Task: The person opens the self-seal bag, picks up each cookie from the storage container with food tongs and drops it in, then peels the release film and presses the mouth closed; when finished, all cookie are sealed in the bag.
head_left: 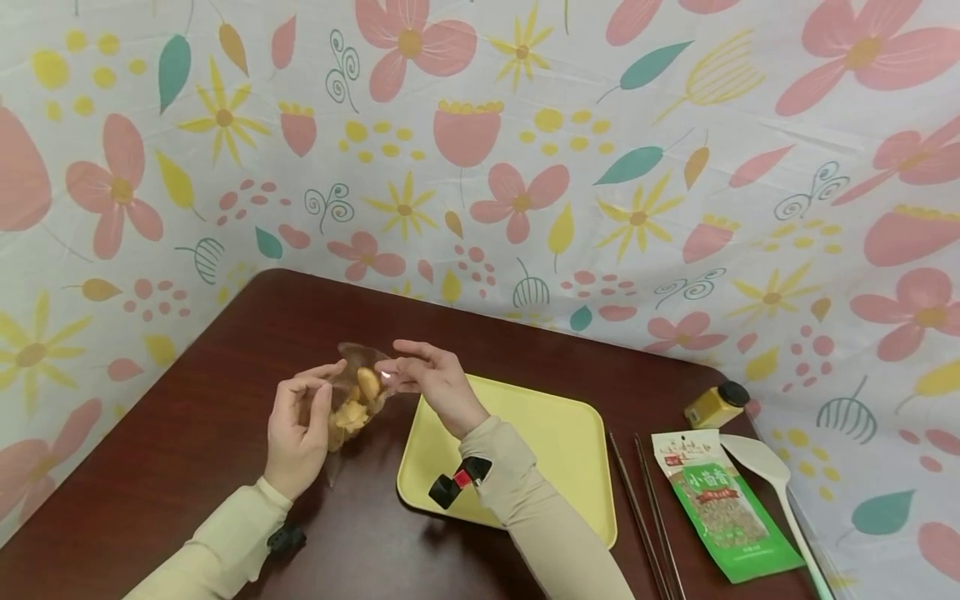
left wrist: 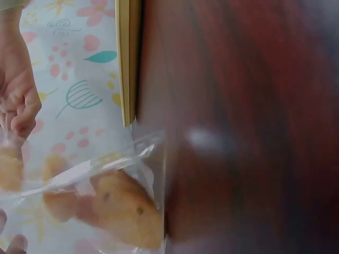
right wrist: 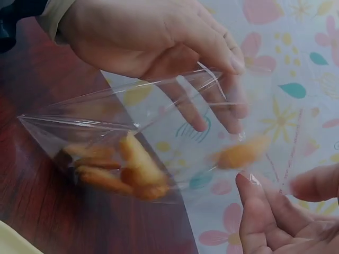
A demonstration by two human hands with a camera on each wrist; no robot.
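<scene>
Both hands hold a clear plastic bag (head_left: 348, 354) above the dark table, left of the yellow tray. Inside are several golden-brown food pieces (head_left: 351, 414), like small pastries or crackers. My left hand (head_left: 296, 433) grips one side of the bag, thumb toward me. My right hand (head_left: 442, 387) pinches the opposite edge between thumb and fingers. In the right wrist view the bag (right wrist: 106, 111) lies tilted, with most pieces (right wrist: 140, 166) at its lower end. One piece (right wrist: 241, 152) sits apart, between the left fingers (right wrist: 193, 114) and the right hand (right wrist: 280, 217).
The yellow tray (head_left: 555, 417) lies below the right forearm. Right of it are metal chopsticks (head_left: 645, 508), a green-and-white seasoning packet (head_left: 727, 508), a white spatula (head_left: 765, 458) and a black-capped yellow jar (head_left: 716, 406). A flower-patterned cloth (head_left: 480, 167) hangs behind the table (head_left: 315, 308).
</scene>
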